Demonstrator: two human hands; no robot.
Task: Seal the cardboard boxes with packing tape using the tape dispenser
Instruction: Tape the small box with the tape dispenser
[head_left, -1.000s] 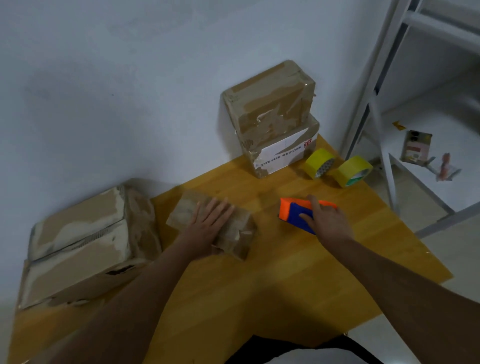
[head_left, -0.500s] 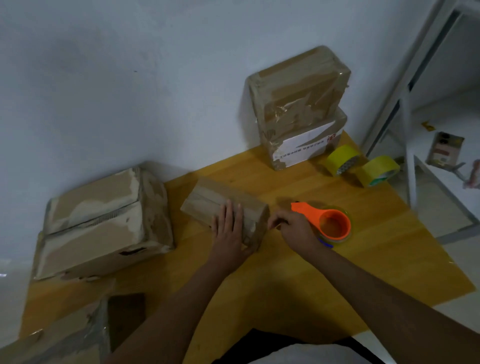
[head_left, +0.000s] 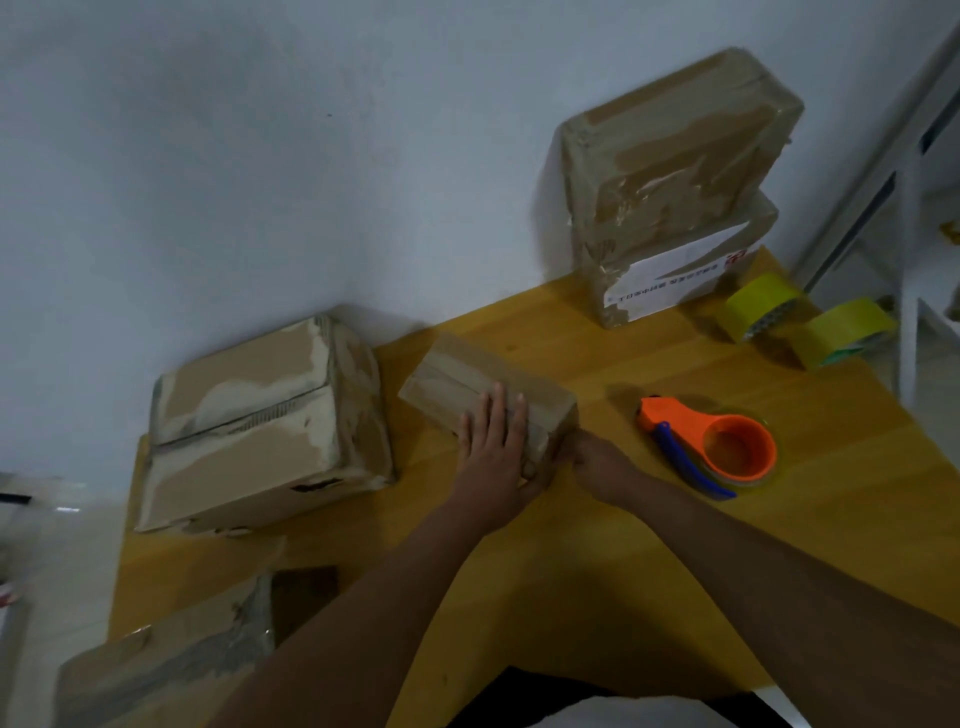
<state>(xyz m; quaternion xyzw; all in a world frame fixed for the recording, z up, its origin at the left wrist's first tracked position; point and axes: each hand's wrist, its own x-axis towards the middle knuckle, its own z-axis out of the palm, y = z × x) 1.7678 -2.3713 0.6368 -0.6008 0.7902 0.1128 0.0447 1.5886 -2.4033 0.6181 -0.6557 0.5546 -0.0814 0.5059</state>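
A small flat cardboard box (head_left: 467, 379) lies in the middle of the wooden table (head_left: 597, 571). My left hand (head_left: 493, 452) rests flat on its near end, fingers spread. My right hand (head_left: 597, 462) touches the box's near right corner with its fingers curled; whether it pinches anything is hidden. The orange and blue tape dispenser (head_left: 711, 447) lies on its side on the table just right of my right hand, untouched.
A large taped box (head_left: 260, 421) sits at the table's left, another box (head_left: 161, 670) at the near left corner. Two stacked boxes (head_left: 670, 187) stand against the wall at the back right, with two yellow tape rolls (head_left: 805, 319) beside them. A white metal frame (head_left: 909, 208) rises at the right.
My right hand let go of the tape dispenser, which now lies on its side, and moved left to the small box's corner. My left hand slid to the box's near end.
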